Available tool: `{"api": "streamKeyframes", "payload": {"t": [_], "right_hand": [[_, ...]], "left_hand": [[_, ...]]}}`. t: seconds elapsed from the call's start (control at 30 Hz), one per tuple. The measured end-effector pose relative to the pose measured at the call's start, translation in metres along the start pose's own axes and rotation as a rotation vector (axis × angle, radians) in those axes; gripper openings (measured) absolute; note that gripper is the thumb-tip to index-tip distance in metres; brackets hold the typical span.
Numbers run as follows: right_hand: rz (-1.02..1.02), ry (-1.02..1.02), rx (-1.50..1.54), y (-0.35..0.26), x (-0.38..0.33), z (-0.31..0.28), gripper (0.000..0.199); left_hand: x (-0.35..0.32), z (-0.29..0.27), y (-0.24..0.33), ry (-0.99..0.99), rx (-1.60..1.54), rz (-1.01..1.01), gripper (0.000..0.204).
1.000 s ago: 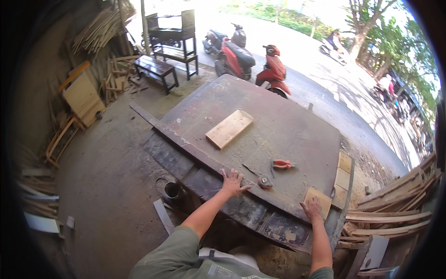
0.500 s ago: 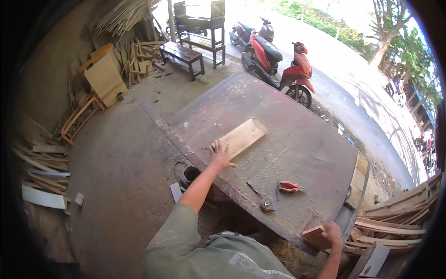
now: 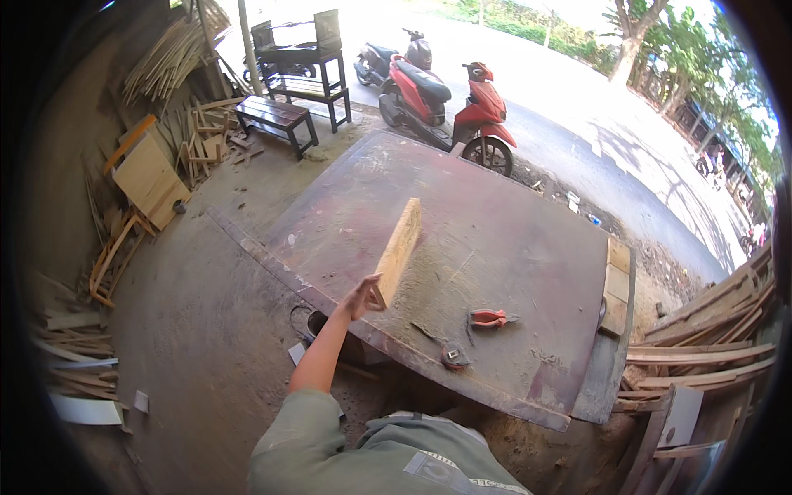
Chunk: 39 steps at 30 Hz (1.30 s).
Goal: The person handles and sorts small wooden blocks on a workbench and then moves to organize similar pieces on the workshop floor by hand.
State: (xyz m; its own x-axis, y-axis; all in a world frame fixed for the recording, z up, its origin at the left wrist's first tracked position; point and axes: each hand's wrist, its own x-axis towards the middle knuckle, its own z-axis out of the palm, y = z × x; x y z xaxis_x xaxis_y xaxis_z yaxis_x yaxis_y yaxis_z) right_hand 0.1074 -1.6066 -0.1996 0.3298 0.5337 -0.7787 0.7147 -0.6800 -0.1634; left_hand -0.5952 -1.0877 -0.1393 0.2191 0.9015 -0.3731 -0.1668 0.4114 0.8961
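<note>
Here, left hand (image 3: 360,299), fingers holding one tilted board (image 3: 400,252); one pliers (image 3: 488,318), one tape measure (image 3: 454,356) nearby; right fingers, cannot tell.

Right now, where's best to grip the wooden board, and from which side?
Probably mid-length on the upper edge, from above, pinching across the thickness: the wooden board looks stood on a long edge, and the left hand has its near end.

pale wooden board (image 3: 400,252), turned edge-up over the dusty table (image 3: 528,239)
</note>
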Motion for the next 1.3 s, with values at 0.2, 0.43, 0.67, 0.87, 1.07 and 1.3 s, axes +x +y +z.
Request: {"api": "streamKeyframes", "payload": {"t": [0.2, 0.43, 0.67, 0.87, 1.07, 1.3], "right_hand": [[0.262, 0.314, 0.017, 0.059, 0.009, 0.043, 0.029], [-0.493, 0.865, 0.598, -0.140, 0.073, -0.159, 0.040], [-0.550, 0.481, 1.080, -0.203, 0.079, -0.232, 0.065], [-0.554, 0.767, 1.225, -0.093, 0.135, -0.225, 0.048], [-0.442, 0.852, 1.173, -0.053, 0.152, -0.232, 0.057], [-0.095, 1.009, 0.414, -0.044, 0.156, -0.216, 0.059]], "left_hand": [[-0.047, 0.111, -0.009, -0.531, -0.591, -0.044, 0.098], [-0.027, 0.244, -0.033, -0.951, -0.397, -0.357, 0.099], [0.015, 0.368, -0.058, -1.105, -0.095, -0.725, 0.103], [0.053, 0.470, -0.097, -0.656, 0.130, -0.347, 0.062], [0.064, 0.519, -0.136, -0.457, 0.514, 0.216, 0.062], [0.060, 0.497, -0.141, -0.449, 1.263, 0.613, 0.078]]}}
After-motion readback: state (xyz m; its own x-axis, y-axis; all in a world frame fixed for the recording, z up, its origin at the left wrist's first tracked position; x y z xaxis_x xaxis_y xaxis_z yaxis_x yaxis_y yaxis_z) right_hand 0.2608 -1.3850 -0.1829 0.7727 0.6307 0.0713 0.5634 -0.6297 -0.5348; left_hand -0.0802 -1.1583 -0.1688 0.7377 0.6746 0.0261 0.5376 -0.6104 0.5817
